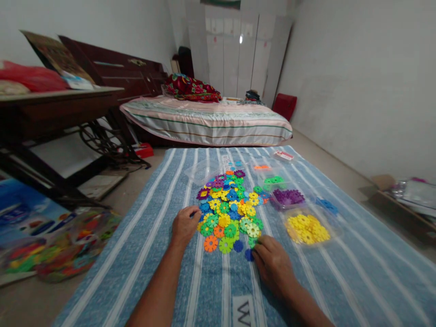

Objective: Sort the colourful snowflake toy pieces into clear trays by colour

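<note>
A heap of flat, notched plastic building discs in many colours is spread over the striped cloth. At the heap's left edge is my left hand, its fingers curled together; a small dark blue bit shows at the fingertips, too little to tell what it is. My right hand rests low on the right side of the heap with fingers bent inward. Its fingertips touch or nearly touch a dark blue disc and hide whatever is under them. Another dark blue disc and an orange disc lie along the near edge.
To the right, clear plastic boxes hold yellow discs, purple pieces, green pieces and orange pieces. Blue pieces lie beside them. A clear container stands behind the heap. Beyond is a bed.
</note>
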Action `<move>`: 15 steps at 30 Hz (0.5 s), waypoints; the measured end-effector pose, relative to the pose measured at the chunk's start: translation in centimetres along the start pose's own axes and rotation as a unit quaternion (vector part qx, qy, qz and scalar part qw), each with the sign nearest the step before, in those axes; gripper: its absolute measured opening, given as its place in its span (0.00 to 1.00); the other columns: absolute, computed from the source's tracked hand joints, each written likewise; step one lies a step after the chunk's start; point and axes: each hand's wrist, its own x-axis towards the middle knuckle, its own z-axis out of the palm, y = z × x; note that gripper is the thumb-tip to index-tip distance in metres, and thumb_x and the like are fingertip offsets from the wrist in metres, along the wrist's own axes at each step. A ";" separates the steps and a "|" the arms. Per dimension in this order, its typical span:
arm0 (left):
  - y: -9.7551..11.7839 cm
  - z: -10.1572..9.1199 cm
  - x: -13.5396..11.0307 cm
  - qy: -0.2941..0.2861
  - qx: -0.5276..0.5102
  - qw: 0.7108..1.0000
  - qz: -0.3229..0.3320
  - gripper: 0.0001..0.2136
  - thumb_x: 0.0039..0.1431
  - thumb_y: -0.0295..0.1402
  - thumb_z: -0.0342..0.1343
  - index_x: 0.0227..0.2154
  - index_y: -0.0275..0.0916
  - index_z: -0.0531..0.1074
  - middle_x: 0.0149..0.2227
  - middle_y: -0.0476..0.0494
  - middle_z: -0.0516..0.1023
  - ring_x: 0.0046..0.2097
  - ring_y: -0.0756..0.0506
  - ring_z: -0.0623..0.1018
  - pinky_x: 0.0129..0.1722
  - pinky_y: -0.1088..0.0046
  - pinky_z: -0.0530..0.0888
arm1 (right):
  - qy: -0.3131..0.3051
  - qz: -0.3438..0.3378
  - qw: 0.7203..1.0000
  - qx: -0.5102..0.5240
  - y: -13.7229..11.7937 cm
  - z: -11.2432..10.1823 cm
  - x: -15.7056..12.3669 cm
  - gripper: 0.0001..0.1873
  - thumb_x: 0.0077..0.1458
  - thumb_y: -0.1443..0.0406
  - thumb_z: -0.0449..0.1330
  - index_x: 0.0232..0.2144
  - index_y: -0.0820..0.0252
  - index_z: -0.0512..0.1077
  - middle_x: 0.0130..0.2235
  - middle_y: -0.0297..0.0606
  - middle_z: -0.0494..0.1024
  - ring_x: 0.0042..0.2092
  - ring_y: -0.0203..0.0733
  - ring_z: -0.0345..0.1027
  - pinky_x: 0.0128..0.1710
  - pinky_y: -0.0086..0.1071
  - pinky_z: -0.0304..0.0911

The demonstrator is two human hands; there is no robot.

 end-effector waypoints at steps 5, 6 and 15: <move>-0.2 0.0 -0.1 0.004 0.002 1.000 0.004 0.11 0.51 0.39 0.49 0.27 0.44 0.76 0.36 0.48 0.83 0.43 0.45 0.78 0.50 0.70 0.72 | 0.009 -0.009 1.000 0.001 -0.2 0.3 0.1 0.09 0.58 0.72 0.54 0.27 0.57 0.69 0.33 0.39 0.72 0.38 0.42 0.66 0.38 0.34 0.63; -0.3 0.0 -0.1 0.004 0.003 1.000 0.004 0.12 0.51 0.39 0.49 0.27 0.44 0.77 0.37 0.48 0.83 0.44 0.44 0.78 0.50 0.69 0.72 | 0.004 -0.009 1.000 0.003 -0.1 0.3 0.2 0.09 0.57 0.72 0.54 0.27 0.57 0.69 0.33 0.39 0.72 0.38 0.42 0.65 0.38 0.34 0.62; -0.6 -0.3 -0.5 0.007 0.011 1.000 0.008 0.12 0.51 0.40 0.50 0.27 0.43 0.77 0.39 0.44 0.83 0.45 0.42 0.79 0.51 0.65 0.72 | -0.087 -0.054 0.995 -0.005 1.2 -0.3 4.0 0.11 0.56 0.70 0.56 0.22 0.56 0.68 0.25 0.32 0.72 0.28 0.36 0.66 0.28 0.29 0.55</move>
